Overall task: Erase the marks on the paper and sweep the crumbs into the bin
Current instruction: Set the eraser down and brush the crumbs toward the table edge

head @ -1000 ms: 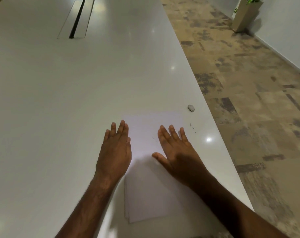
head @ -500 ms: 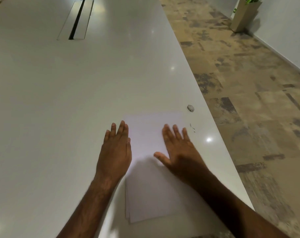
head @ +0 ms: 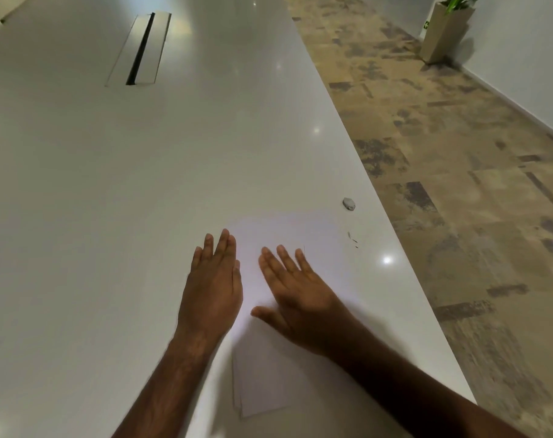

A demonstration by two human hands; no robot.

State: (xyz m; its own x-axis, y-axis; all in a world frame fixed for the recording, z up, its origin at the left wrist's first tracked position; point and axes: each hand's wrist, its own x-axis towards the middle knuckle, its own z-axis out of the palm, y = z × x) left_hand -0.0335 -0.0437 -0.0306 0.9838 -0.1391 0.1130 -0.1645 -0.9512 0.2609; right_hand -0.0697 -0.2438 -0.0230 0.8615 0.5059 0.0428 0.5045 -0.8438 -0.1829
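A long, glossy white table (head: 142, 184) fills most of the view, its right edge running diagonally above a mottled brown and beige floor (head: 458, 153). Far up the table a cable slot (head: 140, 49) with a dark opening sits in the surface. At the far right, against a pale wall, stands a tall beige planter (head: 444, 33) with green leaves.

Near the right edge of the table lies a small stack of white paper (head: 287, 235), its far part bright and washed out by glare, its near part in shadow. Both bare hands rest on it, palms down. The left hand (head: 213, 286) lies flat on the paper's left edge, fingers together and pointing away, holding nothing. The right hand (head: 295, 292) is flat on the middle of the sheet, fingers spread and thumb stretched out to the left, likewise empty.

Beyond the paper's far right corner, apart from both hands, a small grey eraser (head: 348, 203) lies on the table. Just right of the paper, between it and the table edge, a few dark eraser crumbs (head: 352, 240) are scattered. Any marks on the paper are too faint to make out in the glare.
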